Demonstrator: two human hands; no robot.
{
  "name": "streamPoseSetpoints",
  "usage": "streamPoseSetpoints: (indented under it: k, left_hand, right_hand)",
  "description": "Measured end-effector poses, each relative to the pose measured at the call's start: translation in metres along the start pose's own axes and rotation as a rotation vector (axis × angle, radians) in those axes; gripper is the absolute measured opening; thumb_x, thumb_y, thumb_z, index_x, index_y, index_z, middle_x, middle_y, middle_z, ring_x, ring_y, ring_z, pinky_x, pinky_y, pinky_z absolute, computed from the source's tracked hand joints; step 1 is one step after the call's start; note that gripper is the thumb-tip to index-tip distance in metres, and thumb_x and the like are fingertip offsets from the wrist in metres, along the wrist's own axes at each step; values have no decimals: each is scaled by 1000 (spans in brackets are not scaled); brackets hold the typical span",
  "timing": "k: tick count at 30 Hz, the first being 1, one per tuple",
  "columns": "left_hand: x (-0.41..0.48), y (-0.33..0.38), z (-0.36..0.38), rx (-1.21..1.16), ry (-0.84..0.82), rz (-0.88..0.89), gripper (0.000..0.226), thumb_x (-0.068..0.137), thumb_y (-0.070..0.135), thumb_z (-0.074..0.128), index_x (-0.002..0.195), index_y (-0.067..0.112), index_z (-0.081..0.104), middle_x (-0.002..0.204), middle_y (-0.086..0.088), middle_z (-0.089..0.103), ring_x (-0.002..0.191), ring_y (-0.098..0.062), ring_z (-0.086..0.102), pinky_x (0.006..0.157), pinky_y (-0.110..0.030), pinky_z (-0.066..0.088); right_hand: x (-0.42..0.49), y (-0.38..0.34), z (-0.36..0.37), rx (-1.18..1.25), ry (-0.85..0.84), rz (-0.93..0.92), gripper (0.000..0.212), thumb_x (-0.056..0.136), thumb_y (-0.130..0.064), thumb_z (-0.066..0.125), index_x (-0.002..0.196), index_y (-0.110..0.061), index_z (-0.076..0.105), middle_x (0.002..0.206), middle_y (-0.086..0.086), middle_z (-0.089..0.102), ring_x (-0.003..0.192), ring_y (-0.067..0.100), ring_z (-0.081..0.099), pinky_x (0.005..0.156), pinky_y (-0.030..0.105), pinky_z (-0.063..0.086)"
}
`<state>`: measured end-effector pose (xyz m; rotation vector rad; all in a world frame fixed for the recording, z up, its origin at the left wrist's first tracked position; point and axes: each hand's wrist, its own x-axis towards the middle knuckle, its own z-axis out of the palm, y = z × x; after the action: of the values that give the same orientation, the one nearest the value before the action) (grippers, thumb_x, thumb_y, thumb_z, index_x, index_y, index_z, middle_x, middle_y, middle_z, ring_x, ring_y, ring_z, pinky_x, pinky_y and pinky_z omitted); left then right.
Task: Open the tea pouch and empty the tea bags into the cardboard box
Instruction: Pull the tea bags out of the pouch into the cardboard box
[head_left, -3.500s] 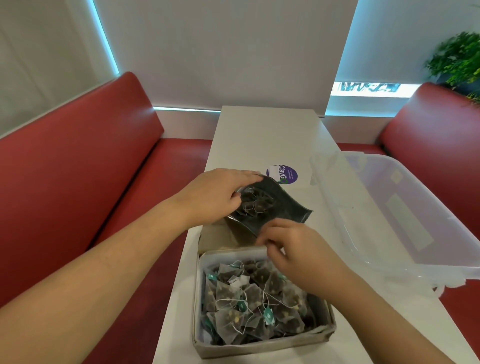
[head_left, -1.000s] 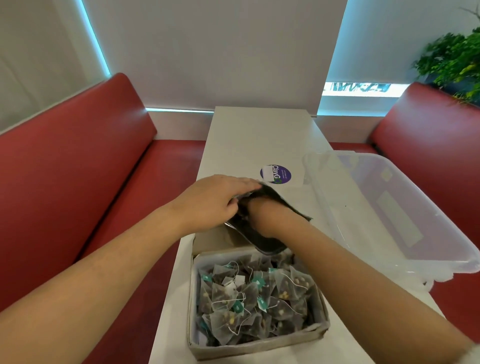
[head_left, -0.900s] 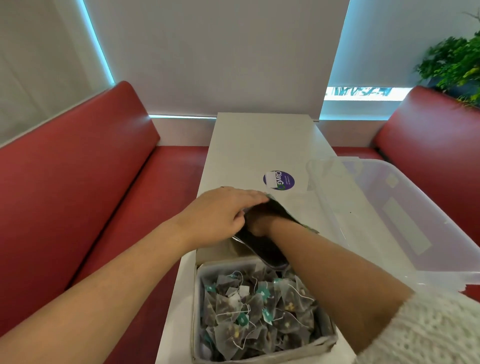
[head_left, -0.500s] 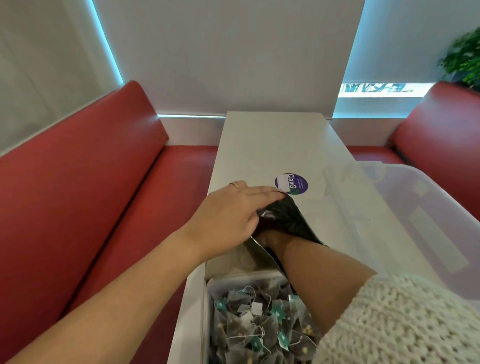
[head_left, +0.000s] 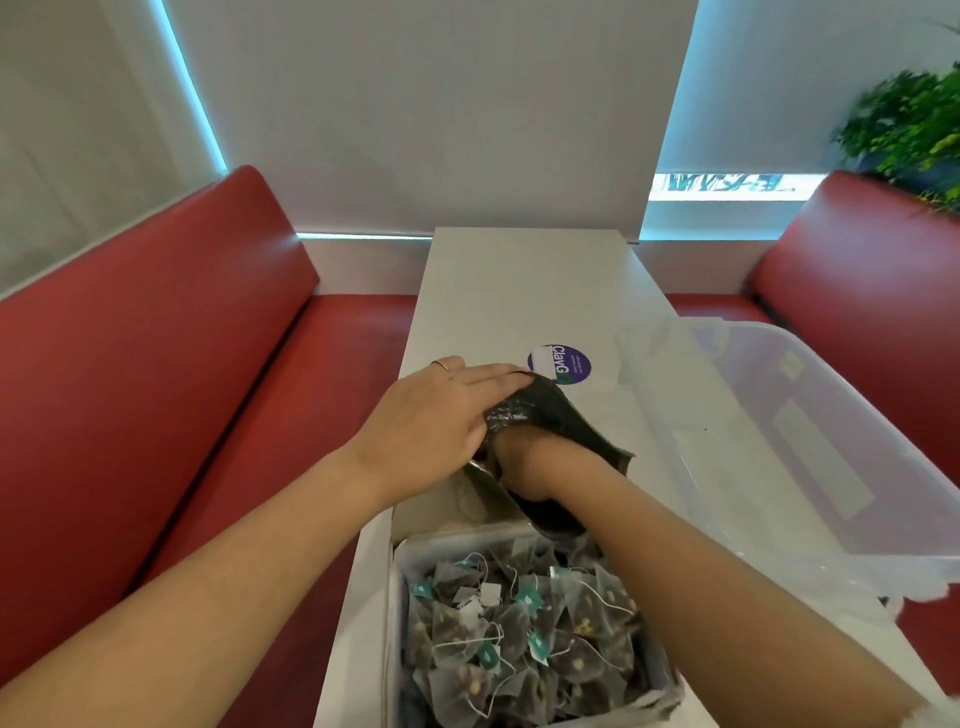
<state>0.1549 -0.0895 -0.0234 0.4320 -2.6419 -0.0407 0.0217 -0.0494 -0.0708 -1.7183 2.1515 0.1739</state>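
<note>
Two hands work a dark tea pouch (head_left: 558, 415) over the far edge of a cardboard box (head_left: 396, 597) on a narrow white table (head_left: 519, 291). The left hand (head_left: 441, 421) lies across the pouch's upper end, fingers extended and thumb pinching the crinkled foil so the mouth stays spread toward the box. The right hand (head_left: 519, 460) is pushed wrist-deep into that mouth — its fingers are hidden inside, so whether they are curled around anything cannot be told. The box, just below the pouch's open mouth, is already heaped with mesh tea bags (head_left: 519, 623) trailing white strings and teal tags, which suggests most of the emptying is done and the hand is feeling for stragglers. To finish the step cleanly, the person would likely do best to keep the left grip firm near the top while sweeping the right fingers along the bottom corners, then tip the mouth down over the box so loose bags slide onto the pile rather than the table; a tangled string could drag a bag out sideways. The pouch sits directly under the left palm and wraps the right hand, its lower lip almost touching the box's far wall. A clear plastic bin (head_left: 779, 467) stands just to the right, and a round purple sticker (head_left: 559, 364) lies on the table beyond the left fingertips — neither in play.
</note>
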Motion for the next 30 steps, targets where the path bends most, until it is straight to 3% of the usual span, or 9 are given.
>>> streamPoseSetpoints:
  k: [2, 6, 12, 15, 19, 21, 25, 28, 30]
  left_hand:
    - [0, -3, 3, 2, -12, -19, 62, 80, 3, 51, 137, 26, 49, 136, 11, 55, 90, -16, 55, 81, -28, 49]
    - [3, -8, 10, 19, -36, -39, 61, 83, 3, 51, 140, 24, 45, 141, 9, 51, 96, -18, 55, 84, -26, 44]
    - [8, -13, 18, 39, -48, -69, 60, 87, 5, 49, 142, 26, 41, 145, 10, 46, 104, -20, 56, 88, -31, 48]
    - [7, -15, 18, 24, -46, -76, 59, 87, 5, 48, 142, 26, 41, 145, 10, 46, 106, -21, 56, 90, -35, 50]
    - [3, -16, 14, 20, -36, -68, 58, 88, 5, 47, 142, 26, 41, 144, 10, 47, 107, -21, 57, 90, -36, 50]
    - [1, -18, 13, 17, -35, -73, 58, 88, 6, 47, 142, 27, 41, 144, 10, 47, 108, -21, 56, 90, -35, 49]
    - [0, -19, 13, 6, -40, -69, 58, 88, 6, 48, 142, 27, 42, 144, 9, 48, 112, -22, 56, 93, -35, 48]
    - [0, -14, 14, -4, -46, -69, 57, 89, 8, 48, 142, 28, 41, 145, 11, 46, 114, -21, 55, 95, -34, 46]
    - [0, -12, 14, -10, -44, -65, 57, 89, 8, 48, 142, 28, 41, 145, 11, 46, 115, -21, 55, 95, -34, 46]
  right_hand:
    - [-36, 2, -10, 29, 13, 6, 25, 95, -12, 48, 118, -9, 57, 117, 10, 60, 97, 22, 56, 92, 32, 45]
    - [-107, 14, -7, 318, 291, -178, 25, 88, -4, 53, 107, -14, 66, 108, 2, 59, 94, 17, 57, 86, 24, 45]
    - [-153, 10, 38, 357, 409, -332, 31, 90, -7, 55, 115, -22, 65, 112, -11, 54, 94, 0, 52, 84, 6, 40]
    - [-142, 16, 76, 252, 402, -304, 36, 89, -6, 54, 121, -21, 61, 115, -3, 53, 100, 13, 56, 85, 16, 43]
    - [-134, 27, 100, 141, 203, -282, 46, 92, -11, 50, 135, -28, 47, 137, -4, 43, 122, 20, 44, 102, 30, 39]
    - [-140, 28, 94, 168, 286, -326, 37, 92, -24, 50, 127, -33, 54, 132, -11, 49, 117, 15, 45, 100, 30, 41]
    - [-145, 20, 67, 257, 741, -307, 22, 86, -32, 58, 107, -27, 63, 109, -10, 55, 84, 5, 50, 69, 19, 48]
    - [-123, 23, 56, 122, 664, -235, 53, 84, -32, 64, 132, -30, 42, 133, -4, 39, 86, 9, 55, 68, 24, 54]
    - [-107, 28, 57, 71, 576, -224, 56, 84, -25, 65, 134, -30, 41, 134, -2, 42, 98, 18, 59, 77, 32, 55]
